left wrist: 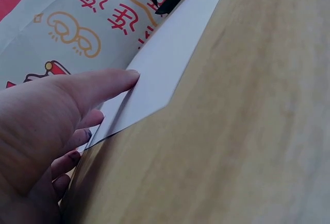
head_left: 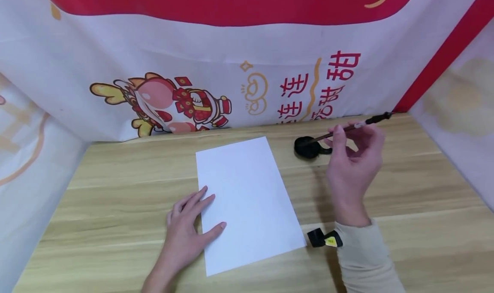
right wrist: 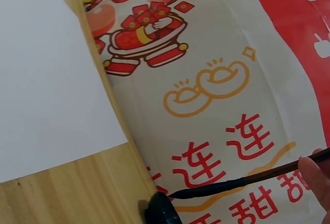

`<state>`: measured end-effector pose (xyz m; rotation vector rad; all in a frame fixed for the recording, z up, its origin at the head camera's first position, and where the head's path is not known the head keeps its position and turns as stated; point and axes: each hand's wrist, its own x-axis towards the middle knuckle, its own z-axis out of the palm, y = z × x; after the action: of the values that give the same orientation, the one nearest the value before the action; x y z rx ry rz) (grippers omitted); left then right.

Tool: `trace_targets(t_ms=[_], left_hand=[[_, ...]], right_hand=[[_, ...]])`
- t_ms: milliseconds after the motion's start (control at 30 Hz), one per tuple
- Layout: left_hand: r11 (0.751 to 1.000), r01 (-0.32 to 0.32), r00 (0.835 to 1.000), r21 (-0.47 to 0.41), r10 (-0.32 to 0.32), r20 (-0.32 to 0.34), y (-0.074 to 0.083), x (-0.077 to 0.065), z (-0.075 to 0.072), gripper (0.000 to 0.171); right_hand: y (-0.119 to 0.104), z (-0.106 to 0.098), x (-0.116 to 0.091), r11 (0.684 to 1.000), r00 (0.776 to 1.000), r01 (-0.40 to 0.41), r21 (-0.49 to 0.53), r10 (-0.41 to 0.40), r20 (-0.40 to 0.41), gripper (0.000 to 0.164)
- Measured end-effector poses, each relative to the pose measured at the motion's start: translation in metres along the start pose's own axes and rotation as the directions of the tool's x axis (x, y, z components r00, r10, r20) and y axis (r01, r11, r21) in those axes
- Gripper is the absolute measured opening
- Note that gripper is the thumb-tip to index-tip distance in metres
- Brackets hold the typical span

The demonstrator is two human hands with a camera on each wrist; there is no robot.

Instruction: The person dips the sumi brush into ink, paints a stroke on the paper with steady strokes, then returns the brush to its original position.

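The right grip (head_left: pixel 354 160) pinches a dark brush (right wrist: pixel 247 180) between thumb and fingers, its bristle end slanting down and left to a small black dish (head_left: pixel 306 148) just beyond the fingertips. Farther left of this grip, a blank white sheet (head_left: pixel 247 207) lies at an angle on the wooden desk (head_left: pixel 115 207). Across the sheet, the left grip (head_left: pixel 186 233) rests with spread fingers over its left edge. Beyond both grips hangs a red-and-white printed cloth (head_left: pixel 193 48).
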<state>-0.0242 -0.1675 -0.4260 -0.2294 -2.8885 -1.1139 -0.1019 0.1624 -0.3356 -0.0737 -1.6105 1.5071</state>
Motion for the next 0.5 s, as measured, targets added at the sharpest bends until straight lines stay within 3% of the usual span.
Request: trace_targets(t_ms=[500], left_hand=[[1.0, 0.0, 1.0, 0.005, -0.001, 0.005, 0.0009, 0.0013, -0.001, 0.07]], right_hand=[[-0.0029, -0.0002, 0.0008, 1.0, 1.0, -0.013, 0.013, 0.012, 0.027, 0.021]])
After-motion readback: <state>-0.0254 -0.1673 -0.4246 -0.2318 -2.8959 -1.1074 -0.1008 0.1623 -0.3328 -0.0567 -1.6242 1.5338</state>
